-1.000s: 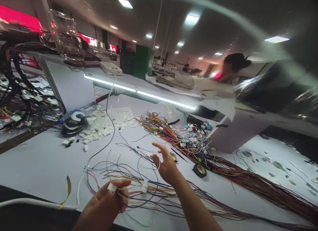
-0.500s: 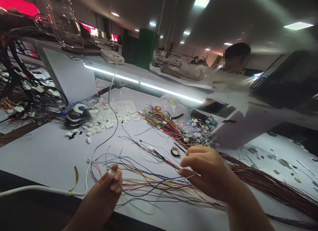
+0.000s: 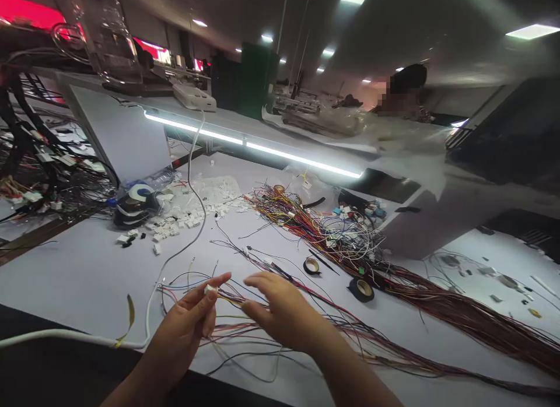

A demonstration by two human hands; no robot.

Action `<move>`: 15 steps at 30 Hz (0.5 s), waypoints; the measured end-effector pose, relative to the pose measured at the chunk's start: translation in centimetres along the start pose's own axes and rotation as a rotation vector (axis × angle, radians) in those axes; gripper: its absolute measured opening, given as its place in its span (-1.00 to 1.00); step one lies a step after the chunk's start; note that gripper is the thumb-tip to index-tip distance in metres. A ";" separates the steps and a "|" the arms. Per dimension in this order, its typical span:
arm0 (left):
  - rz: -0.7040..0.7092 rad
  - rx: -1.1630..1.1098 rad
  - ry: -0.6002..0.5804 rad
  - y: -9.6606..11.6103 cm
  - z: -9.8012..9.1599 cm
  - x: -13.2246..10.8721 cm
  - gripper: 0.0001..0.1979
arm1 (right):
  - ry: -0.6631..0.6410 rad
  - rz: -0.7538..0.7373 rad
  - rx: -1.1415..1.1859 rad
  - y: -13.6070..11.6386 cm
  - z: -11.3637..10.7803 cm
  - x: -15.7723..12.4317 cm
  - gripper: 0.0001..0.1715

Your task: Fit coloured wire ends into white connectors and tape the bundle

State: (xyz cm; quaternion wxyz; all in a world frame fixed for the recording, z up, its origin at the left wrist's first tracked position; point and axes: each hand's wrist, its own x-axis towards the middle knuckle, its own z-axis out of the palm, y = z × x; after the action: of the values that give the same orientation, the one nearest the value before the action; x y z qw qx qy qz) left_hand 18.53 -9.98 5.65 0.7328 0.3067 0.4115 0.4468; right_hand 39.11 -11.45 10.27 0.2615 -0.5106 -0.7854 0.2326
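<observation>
My left hand (image 3: 188, 319) is closed on a small white connector (image 3: 210, 290), gripped under the thumb, with the index finger stretched out above it. Several thin wires (image 3: 238, 299) run from the connector's side toward the right. Just right of it, my right hand (image 3: 280, 308) hovers over the wires, thumb and fingers apart, with nothing visible between them. Below both hands, loose coloured wires (image 3: 245, 354) spread across the white table (image 3: 87, 279).
A black tape roll (image 3: 362, 290) and a smaller one (image 3: 312, 266) lie right of centre. White connectors (image 3: 179, 223) are heaped at the back left. A thick wire bundle (image 3: 459, 308) crosses the right side. A white cable (image 3: 149, 313) runs along the left. Across the shelf stands a person (image 3: 405, 95).
My right hand has moved left toward the connector, and its fingers have spread. The left hand has turned, its index finger now extended. Near the right forearm the larger tape roll has come into view.
</observation>
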 end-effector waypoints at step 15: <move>-0.203 -0.333 0.127 -0.3 0.0 3.0 -0.82 | -0.027 0.154 0.251 3.8 4.7 1.0 -0.72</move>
State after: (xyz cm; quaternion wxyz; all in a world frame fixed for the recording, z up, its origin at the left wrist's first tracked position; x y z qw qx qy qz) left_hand 19.44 -7.39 4.44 0.7872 0.1093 0.4061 0.4511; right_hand 38.29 -9.54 4.44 0.2940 -0.5296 -0.7120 0.3552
